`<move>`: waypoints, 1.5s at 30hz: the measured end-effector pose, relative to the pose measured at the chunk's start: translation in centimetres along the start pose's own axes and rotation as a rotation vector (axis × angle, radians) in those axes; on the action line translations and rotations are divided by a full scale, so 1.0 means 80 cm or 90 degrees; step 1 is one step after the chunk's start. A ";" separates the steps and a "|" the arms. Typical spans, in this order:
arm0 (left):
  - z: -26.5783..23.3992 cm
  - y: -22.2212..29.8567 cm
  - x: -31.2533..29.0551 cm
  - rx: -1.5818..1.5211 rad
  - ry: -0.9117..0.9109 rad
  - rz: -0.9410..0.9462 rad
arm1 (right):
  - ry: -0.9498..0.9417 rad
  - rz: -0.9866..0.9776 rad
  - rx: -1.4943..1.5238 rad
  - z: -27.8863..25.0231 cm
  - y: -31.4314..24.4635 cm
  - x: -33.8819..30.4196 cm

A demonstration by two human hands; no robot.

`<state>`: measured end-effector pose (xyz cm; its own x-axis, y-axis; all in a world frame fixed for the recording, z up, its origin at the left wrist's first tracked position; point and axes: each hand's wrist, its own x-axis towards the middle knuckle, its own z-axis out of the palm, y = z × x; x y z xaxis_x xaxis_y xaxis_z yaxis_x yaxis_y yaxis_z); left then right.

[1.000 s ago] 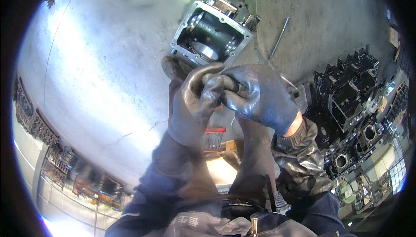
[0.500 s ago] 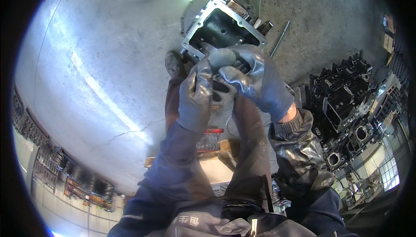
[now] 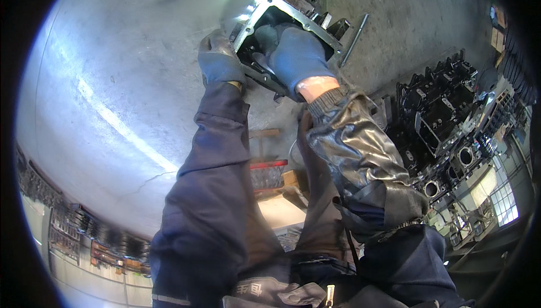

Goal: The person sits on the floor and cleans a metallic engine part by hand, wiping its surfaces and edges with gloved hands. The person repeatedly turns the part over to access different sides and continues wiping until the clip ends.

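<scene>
A metal gear housing lies on the floor ahead of me, its bright bolt-holed flange around a dark hollow. Inside that hollow is my right hand, in a blue-grey work glove, closed around a dark grey rounded piece. The fingertips are mostly hidden, and the piece's exact kind does not show. At the housing's left outer side, my left hand has its gloved fingers curled against the edge. A dark, flat edge of some part shows below the right hand at the near side of the housing.
A thin metal rod lies on the concrete floor right of the housing. Black engine castings crowd the right side. Between my legs are a red-edged crate and cardboard. Shelves of parts line the far left.
Both hands were together over the near side of the housing, around a grey rounded piece. The right has reached forward into the hollow; the left has moved left and forward to the housing's side.
</scene>
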<state>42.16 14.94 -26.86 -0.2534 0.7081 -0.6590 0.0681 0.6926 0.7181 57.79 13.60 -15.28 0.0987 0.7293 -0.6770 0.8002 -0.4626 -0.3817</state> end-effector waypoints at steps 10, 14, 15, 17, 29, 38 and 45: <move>0.004 -0.002 0.008 -0.062 -0.005 -0.079 | -0.079 0.215 0.179 0.058 0.034 0.077; -0.002 -0.009 0.014 -0.035 -0.009 -0.054 | -0.083 0.153 0.181 0.094 0.053 0.116; -0.003 -0.010 0.016 -0.031 -0.016 -0.054 | -0.119 0.126 0.172 0.098 0.059 0.122; -0.003 -0.010 0.019 -0.039 -0.025 -0.083 | -0.152 0.109 0.158 0.103 0.064 0.129; 0.004 0.008 0.003 -0.018 -0.030 -0.027 | -0.120 0.015 0.053 0.136 0.079 0.159; 0.003 0.001 0.012 0.018 -0.039 -0.044 | -0.196 -0.124 -0.238 0.171 0.103 0.190; -0.023 0.014 0.011 0.682 -0.208 0.270 | -0.192 -0.147 -0.223 0.161 0.093 0.184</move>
<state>40.24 16.10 -26.21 0.2297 0.8016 -0.5520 0.8954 0.0482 0.4426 57.56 14.40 -36.21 -0.2375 0.5909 -0.7710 0.9361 -0.0730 -0.3442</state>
